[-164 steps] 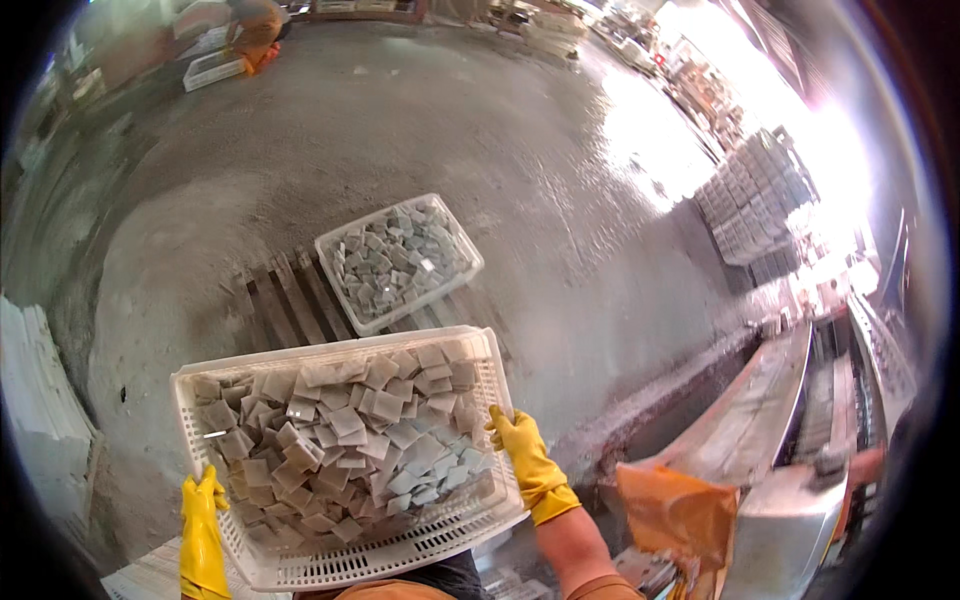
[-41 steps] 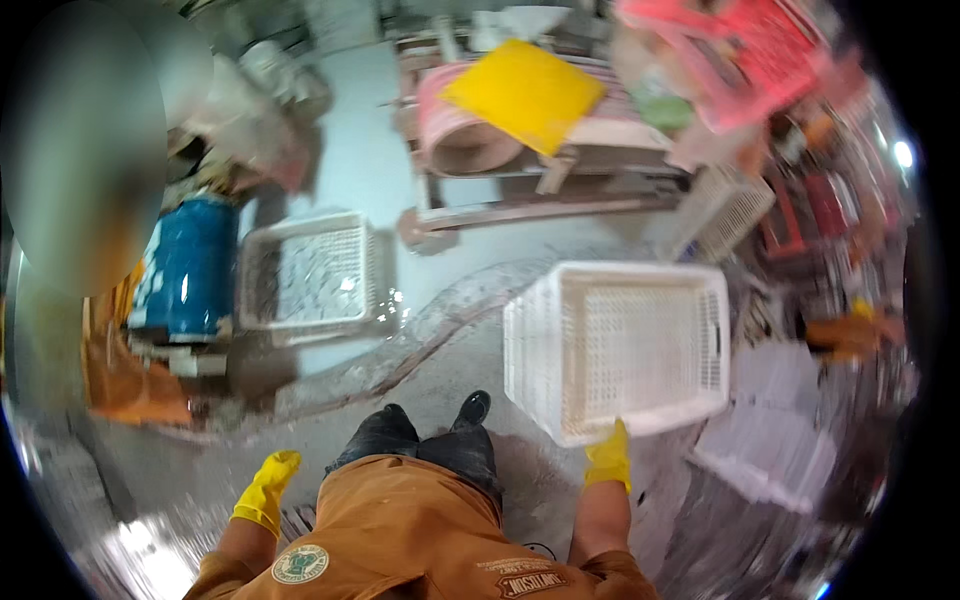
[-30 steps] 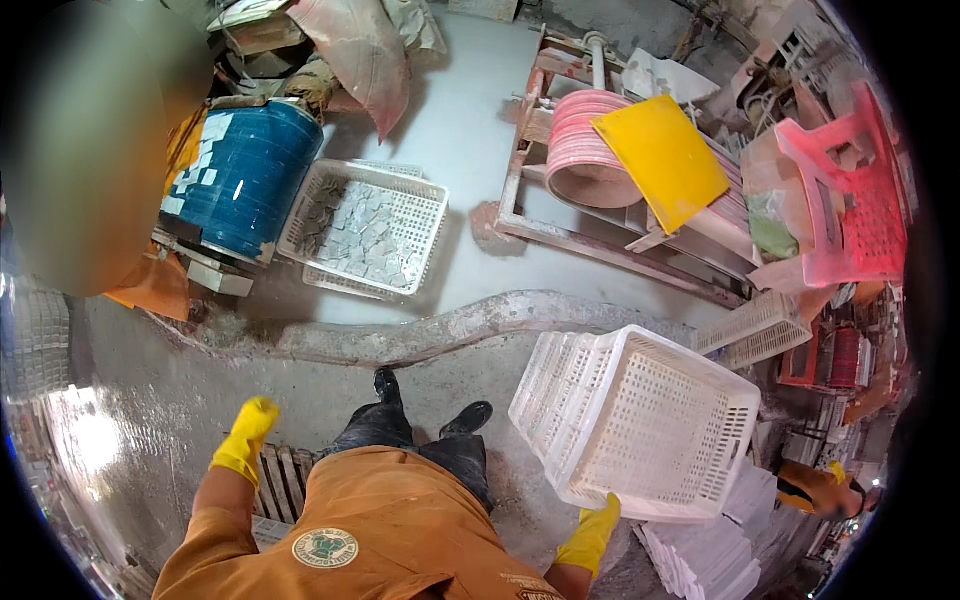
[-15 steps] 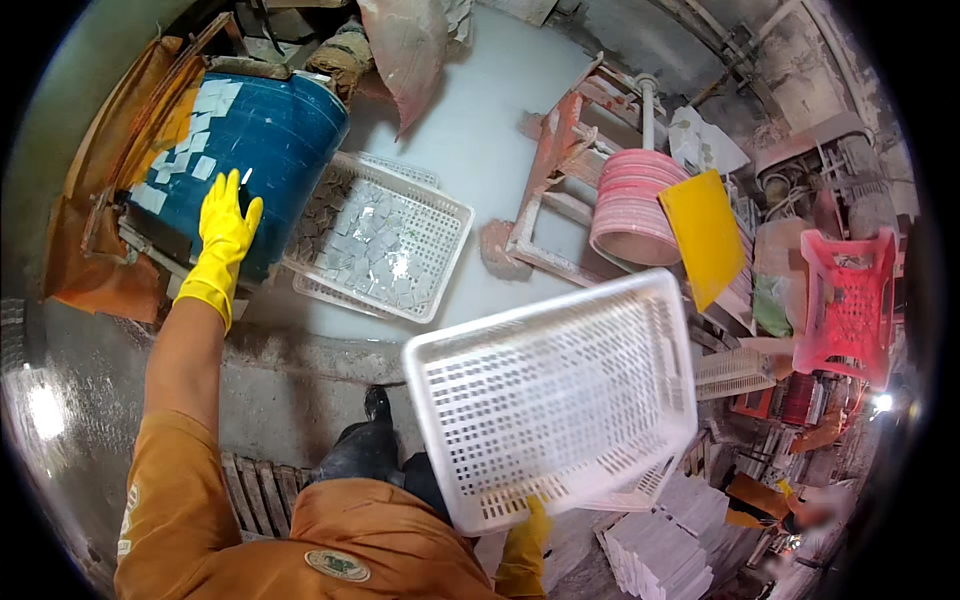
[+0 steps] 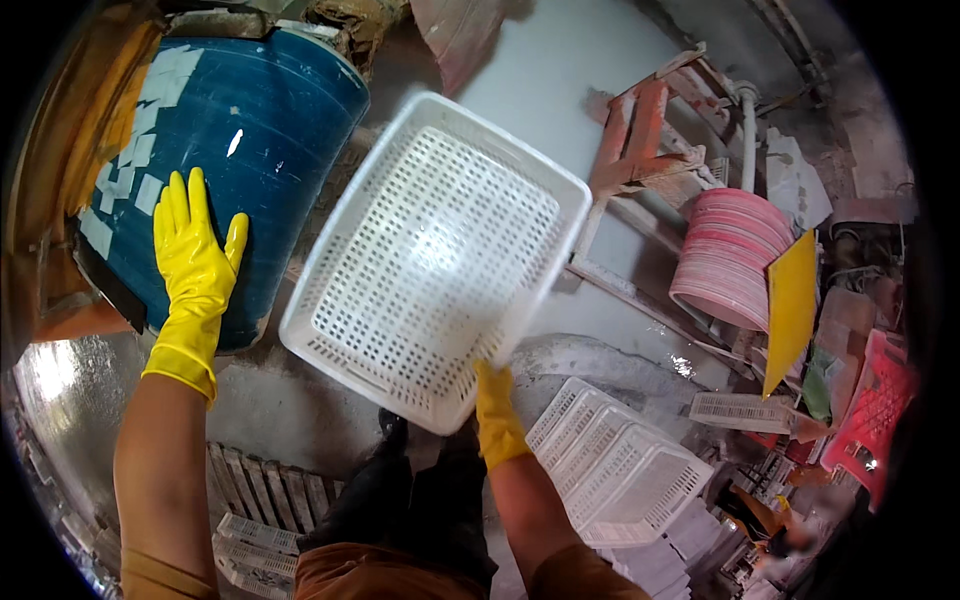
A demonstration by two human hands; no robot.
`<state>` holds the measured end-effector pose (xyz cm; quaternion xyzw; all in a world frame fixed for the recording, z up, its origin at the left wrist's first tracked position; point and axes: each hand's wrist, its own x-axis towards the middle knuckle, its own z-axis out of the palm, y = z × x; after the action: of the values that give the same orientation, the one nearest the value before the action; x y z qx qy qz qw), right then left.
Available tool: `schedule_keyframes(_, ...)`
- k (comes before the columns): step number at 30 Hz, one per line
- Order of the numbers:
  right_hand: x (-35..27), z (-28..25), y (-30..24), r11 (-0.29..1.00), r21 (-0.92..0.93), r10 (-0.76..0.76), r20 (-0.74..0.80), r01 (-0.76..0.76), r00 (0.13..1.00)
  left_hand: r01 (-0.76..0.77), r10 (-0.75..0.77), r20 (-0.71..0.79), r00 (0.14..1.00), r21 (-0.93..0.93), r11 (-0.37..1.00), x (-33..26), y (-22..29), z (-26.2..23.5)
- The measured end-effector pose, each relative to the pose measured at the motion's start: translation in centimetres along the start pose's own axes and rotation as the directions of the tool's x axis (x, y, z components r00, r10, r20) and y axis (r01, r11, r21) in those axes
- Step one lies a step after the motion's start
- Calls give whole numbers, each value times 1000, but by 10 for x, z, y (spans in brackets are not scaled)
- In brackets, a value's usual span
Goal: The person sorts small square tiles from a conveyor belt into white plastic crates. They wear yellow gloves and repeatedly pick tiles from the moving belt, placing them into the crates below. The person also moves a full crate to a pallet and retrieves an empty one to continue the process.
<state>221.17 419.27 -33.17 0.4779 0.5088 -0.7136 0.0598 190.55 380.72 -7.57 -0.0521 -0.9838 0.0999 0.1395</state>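
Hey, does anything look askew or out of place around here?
Mildly: the yellow panel slants beside the pink ribbed stack, as if loosely propped. The white basket in the right hand shows no obvious damage.

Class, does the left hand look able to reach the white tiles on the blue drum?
Likely yes: the left hand is open beside the white tiles, with nothing visible in between.

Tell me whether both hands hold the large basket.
No: only the right hand grips the basket, while the left hand is open over the blue belt.
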Motion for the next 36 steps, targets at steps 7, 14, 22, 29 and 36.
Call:
schedule_keyframes(7, 84, 24, 72, 989, 30, -142, -54, 144, 988, -11, 14, 53, 999, -59, 998, 21, 32, -12)
schedule_keyframes(14, 30, 59, 4, 994, -64, 82, -10, -83, 997, 65, -64, 109, 992, -8, 998, 3, 17, -17)
schedule_keyframes(22, 32, 58, 4, 1000, -1, 29, 57, -29, 998, 4, -3, 100, 995, -9, 1000, 15, 23, -18)
schedule_keyframes(29, 48, 4, -68, 996, 82, 7, -269, 16, 963, -73, 74, -5, 997, 102, 992, -5, 9, -1)
schedule_keyframes(36, 27, -276, -365, 590, 574, -302, -496, 568, 814, -61, 70, -72, 995, 118, 991, -8, 15, 22)
